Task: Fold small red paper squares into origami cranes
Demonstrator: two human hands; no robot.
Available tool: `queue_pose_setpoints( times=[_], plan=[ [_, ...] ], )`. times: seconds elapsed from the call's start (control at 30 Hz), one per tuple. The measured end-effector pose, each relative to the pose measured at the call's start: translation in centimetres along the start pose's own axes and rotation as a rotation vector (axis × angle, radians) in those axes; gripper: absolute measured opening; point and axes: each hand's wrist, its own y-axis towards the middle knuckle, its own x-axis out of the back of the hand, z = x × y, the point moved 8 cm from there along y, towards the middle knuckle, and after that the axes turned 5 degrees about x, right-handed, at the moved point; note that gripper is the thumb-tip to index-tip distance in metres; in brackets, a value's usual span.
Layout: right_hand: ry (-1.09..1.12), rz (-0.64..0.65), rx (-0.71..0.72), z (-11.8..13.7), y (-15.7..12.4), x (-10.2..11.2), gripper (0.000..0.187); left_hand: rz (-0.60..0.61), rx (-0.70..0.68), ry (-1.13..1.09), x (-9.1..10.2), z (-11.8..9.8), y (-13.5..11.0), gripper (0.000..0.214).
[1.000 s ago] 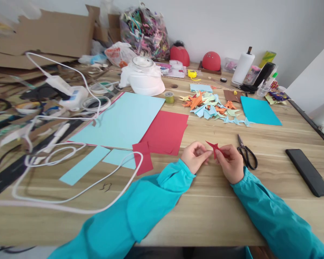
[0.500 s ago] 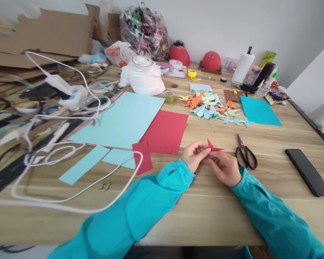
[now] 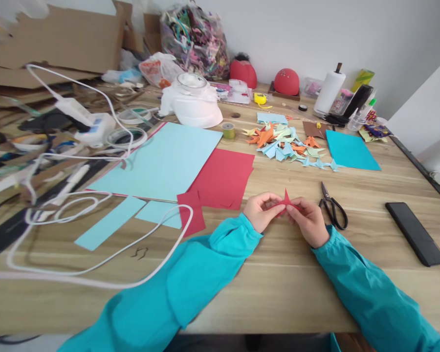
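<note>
Between my hands, a little above the table, is a small folded red paper piece [image 3: 286, 197] with one narrow point standing up. My left hand [image 3: 263, 210] pinches its left side between thumb and fingers. My right hand [image 3: 309, 220] is closed on its right side, thumb near the middle; the fingers cover much of the paper. Black-handled scissors [image 3: 333, 208] lie just beyond my right hand. To the left are red paper sheets [image 3: 223, 178] and a smaller red piece [image 3: 191, 213]. Farther back lies a pile of folded paper cranes [image 3: 278, 146] in orange, blue and pale green.
A large light-blue sheet [image 3: 157, 161] and a light-blue strip [image 3: 110, 224] lie left, with a white cable [image 3: 95, 271] looping beside them. A black phone [image 3: 416, 233] lies at right. Behind are a thread spool [image 3: 228, 130] and a teal sheet [image 3: 353, 150].
My right hand has shifted its grip on the red paper, its thumb now nearer the middle. The point that stuck out to the right is now covered, and one point stands upright.
</note>
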Motion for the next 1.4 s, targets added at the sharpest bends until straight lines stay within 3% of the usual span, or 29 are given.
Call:
queue_pose_setpoints(
  times=[0.17, 0.4, 0.7, 1.13, 1.4],
  plan=[
    [0.081, -0.051, -0.021, 0.1, -0.1, 0.2, 0.021, -0.003, 0.035, -0.081, 0.2, 0.8, 0.5, 0.033],
    [0.184, 0.029, -0.051, -0.1, 0.0, -0.4, 0.020, 0.066, 0.092, -0.060, 0.1, 1.4, 0.6, 0.024],
    [0.199, 0.087, -0.036, -0.1, 0.0, -0.8, 0.020, 0.020, 0.019, -0.019, 0.1, 0.7, 0.2, 0.020],
    [0.225, 0.009, -0.010, 0.0, -0.1, -0.1, 0.014, 0.062, 0.053, -0.160, 0.0, 0.8, 0.4, 0.018],
    [0.273, -0.002, -0.031, -0.3, -0.2, 0.0, 0.011, 0.068, 0.066, -0.119, -0.2, 1.2, 0.3, 0.026]
  ],
)
